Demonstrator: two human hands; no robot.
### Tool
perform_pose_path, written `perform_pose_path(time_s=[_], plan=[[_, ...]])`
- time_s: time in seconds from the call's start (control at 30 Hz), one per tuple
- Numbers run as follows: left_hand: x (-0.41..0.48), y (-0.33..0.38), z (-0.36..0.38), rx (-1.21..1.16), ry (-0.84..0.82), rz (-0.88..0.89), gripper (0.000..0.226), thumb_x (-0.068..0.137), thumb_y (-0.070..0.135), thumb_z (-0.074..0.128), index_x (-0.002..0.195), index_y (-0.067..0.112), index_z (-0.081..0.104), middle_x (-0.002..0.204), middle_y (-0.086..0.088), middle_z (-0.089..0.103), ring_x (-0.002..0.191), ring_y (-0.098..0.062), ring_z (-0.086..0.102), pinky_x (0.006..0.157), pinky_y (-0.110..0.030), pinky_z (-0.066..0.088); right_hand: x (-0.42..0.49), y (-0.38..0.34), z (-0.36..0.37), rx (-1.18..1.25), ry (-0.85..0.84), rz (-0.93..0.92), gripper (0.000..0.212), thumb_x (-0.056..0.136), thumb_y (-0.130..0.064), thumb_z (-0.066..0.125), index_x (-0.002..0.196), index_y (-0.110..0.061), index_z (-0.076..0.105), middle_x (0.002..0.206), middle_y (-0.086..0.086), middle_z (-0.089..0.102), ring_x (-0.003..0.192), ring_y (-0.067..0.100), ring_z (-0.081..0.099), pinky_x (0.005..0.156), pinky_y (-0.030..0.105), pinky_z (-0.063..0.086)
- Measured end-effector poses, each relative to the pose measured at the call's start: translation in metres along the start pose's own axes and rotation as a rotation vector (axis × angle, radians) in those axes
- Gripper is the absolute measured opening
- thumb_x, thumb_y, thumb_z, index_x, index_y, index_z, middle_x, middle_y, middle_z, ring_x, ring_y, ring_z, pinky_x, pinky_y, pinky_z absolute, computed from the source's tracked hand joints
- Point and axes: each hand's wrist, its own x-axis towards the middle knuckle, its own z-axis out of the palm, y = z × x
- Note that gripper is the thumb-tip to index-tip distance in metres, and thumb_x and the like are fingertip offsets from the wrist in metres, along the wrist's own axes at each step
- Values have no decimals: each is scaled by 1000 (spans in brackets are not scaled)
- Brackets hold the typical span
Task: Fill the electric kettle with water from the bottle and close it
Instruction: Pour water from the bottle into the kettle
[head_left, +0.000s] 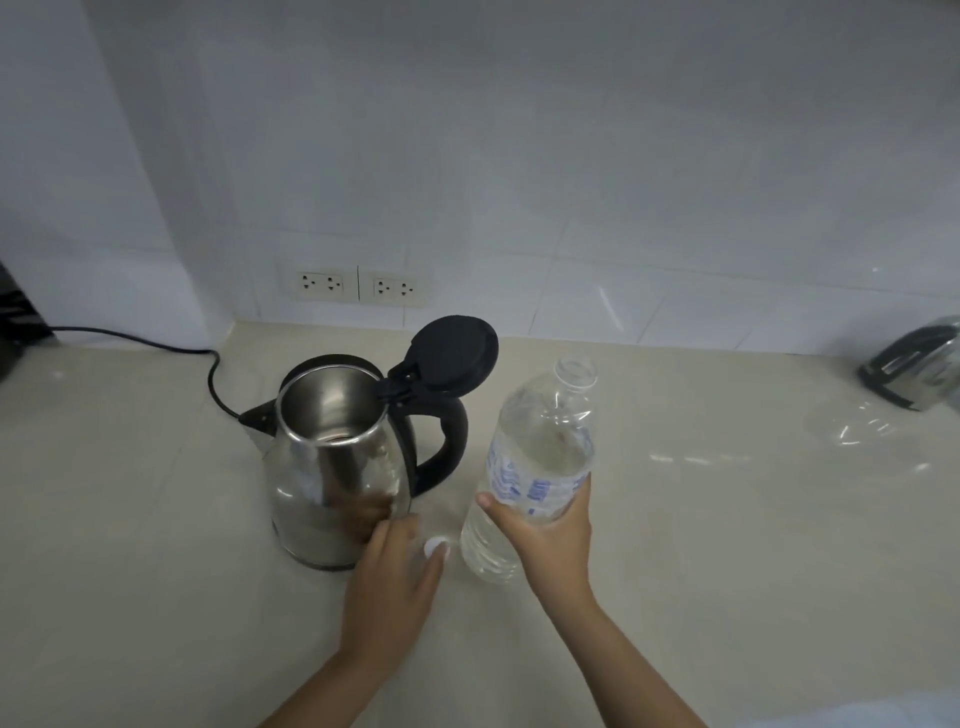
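Observation:
A steel electric kettle (332, 467) stands on the beige counter (727, 545), its black lid (452, 353) flipped up and open. To its right my right hand (550, 540) grips a clear plastic water bottle (535, 457), uncapped, upright and leaning slightly right. My left hand (389, 587) rests low beside the kettle's base, fingertips on a small white bottle cap (435, 546). The bottle holds water to about two thirds.
A black power cord (208, 364) runs from the kettle's spout side to the left edge. Two wall sockets (358, 285) sit on the tiled wall behind. A toaster-like steel appliance (914, 369) stands at the far right.

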Motion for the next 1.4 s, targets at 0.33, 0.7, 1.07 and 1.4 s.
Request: perform_pose_path(time_s=[0.33, 0.7, 1.07, 1.4], plan=[[41, -16, -106, -194, 278, -264, 95, 42, 44, 91, 118, 16, 43, 123, -4, 46, 109, -22, 50, 87, -23, 43, 17, 23, -9, -80, -216, 61, 95, 43, -38, 95, 126, -22, 52, 111, -2, 71, 100, 12, 70, 89, 42, 57], [79, -23, -114, -331, -171, -299, 118, 28, 46, 94, 126, 32, 29, 115, 16, 53, 110, -11, 55, 77, -14, 44, 3, 2, 5, -29, 9, 35, 58, 52, -7, 92, 100, -22, 64, 94, -6, 71, 86, 10, 69, 78, 30, 56], [77, -10, -72, -321, 66, -289, 129, 27, 55, 93, 138, 29, 32, 133, 5, 49, 123, -16, 51, 103, -39, 47, 10, -45, -3, -387, 276, -233, 55, 61, -19, 83, 110, -23, 59, 87, -4, 66, 83, 27, 62, 76, 38, 51], [73, 1, -51, -323, 173, -303, 139, 30, 54, 92, 147, 24, 25, 143, 2, 40, 134, -17, 41, 108, -40, 42, 39, -37, -21, -989, 525, -770, 49, 57, -9, 63, 105, -14, 64, 88, 6, 73, 92, 39, 66, 79, 47, 45]])
